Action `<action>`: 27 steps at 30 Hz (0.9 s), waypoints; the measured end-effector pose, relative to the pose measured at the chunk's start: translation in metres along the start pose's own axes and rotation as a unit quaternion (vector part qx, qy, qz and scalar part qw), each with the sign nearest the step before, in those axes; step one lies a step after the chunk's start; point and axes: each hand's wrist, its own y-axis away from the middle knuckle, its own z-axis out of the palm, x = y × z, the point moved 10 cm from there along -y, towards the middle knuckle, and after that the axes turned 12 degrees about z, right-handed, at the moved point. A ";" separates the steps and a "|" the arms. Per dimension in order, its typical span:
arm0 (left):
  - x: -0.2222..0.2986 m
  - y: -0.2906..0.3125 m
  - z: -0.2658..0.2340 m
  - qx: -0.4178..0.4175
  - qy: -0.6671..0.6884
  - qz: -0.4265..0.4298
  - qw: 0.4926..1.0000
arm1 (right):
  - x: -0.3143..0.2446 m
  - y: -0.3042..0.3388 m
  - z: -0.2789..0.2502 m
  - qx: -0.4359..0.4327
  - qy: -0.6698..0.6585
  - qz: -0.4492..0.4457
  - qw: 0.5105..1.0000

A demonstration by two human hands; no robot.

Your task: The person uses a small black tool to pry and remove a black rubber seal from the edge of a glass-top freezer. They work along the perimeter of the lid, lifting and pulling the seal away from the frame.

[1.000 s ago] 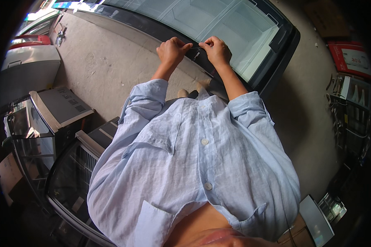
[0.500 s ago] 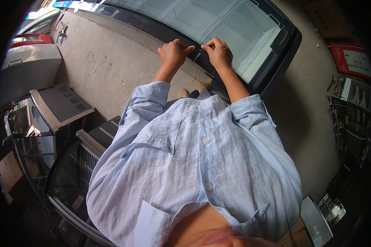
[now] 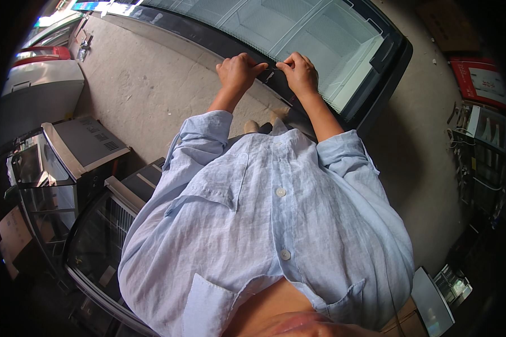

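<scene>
The person leans over a chest freezer (image 3: 376, 73) with sliding glass lids, both hands brought together at its near black rim. The left hand (image 3: 237, 72) is curled closed, its fingers (image 3: 253, 66) pinching one end of a thin dark strip (image 3: 271, 69) that lies along the rim; the right hand (image 3: 299, 73) pinches the other end just beside it. Held so close, the two grips seem meant to keep the short piece taut against the frame. What the strip is cannot be told at this size. The person's pale blue shirt (image 3: 275, 224) hides much of the concrete floor (image 3: 146, 95) below. To the left stand a glass-fronted display case (image 3: 39, 185) and a curved-glass cabinet (image 3: 101, 247), well apart from the hands.
</scene>
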 end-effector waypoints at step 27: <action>0.039 -0.010 0.006 -0.064 0.078 0.205 0.973 | 0.007 0.005 0.001 -0.080 -0.060 0.031 0.995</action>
